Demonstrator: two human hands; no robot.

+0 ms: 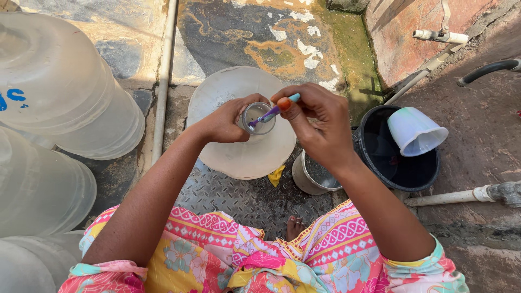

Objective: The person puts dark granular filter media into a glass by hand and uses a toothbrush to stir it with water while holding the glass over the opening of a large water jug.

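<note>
Left hand (227, 120) wraps a small glass jar (257, 118), mouth tilted toward the right so the brush gets in. Right hand (317, 125) pinches a purple-and-teal toothbrush (274, 112), fingers tight on the handle, bristles inside the jar. Jar sits above a round white plastic lid (241, 154), probably to catch drips. Right of the lid: dull steel pot (310, 179), black bucket (404, 171) with a white plastic mug (415, 130) in it. Left of the lid: frosted, ribbed water jugs (59, 87). Floor is steel tread plate (249, 201).
</note>
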